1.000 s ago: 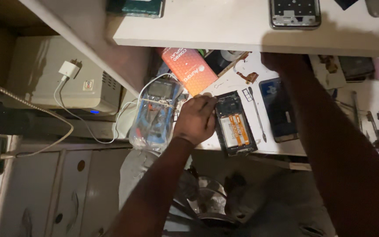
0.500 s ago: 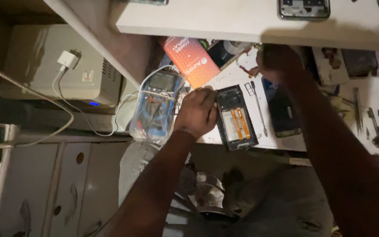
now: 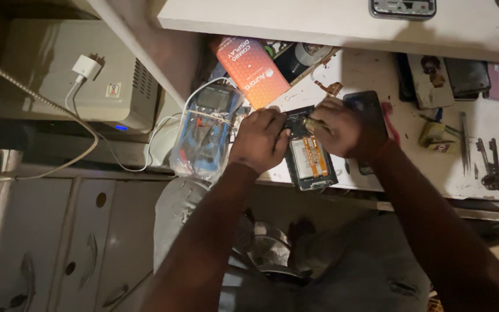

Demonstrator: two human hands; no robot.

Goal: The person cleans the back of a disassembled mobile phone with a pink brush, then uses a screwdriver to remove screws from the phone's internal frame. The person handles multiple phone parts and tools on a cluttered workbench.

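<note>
Pinched around the left edge of an opened phone (image 3: 312, 162), the left hand (image 3: 260, 140) steadies it on the worktable (image 3: 376, 69) just right of the frame's centre. That phone lies back-off, its battery and orange ribbon strips showing, its lower end reaching the table's front edge.

Starting at the far left, a white charger plug (image 3: 86, 67) sits on a pale grey box (image 3: 59, 69), its white cable (image 3: 82, 144) looping down and across. Next comes a blue multimeter (image 3: 206, 130) wrapped in clear plastic, hanging partly over the table edge beside the left wrist. Above the hands lies an orange carton (image 3: 251, 70).

Right of centre, the right hand (image 3: 342, 128) closes on a small brass-coloured tool (image 3: 317, 123), its tip set at the phone's upper end; what the tip touches is hidden by the fingers. A dark phone (image 3: 368, 110) lies beneath that hand. Farther right are tweezers (image 3: 463, 144) and dark pliers (image 3: 490, 167).

Judging from this, a slip of the tool could gouge the battery or tear a ribbon, since the tip works close beside them. The phone could also tip off the front edge if the left hand's hold loosens, and the overhanging multimeter could be nudged off by the forearm.
</note>
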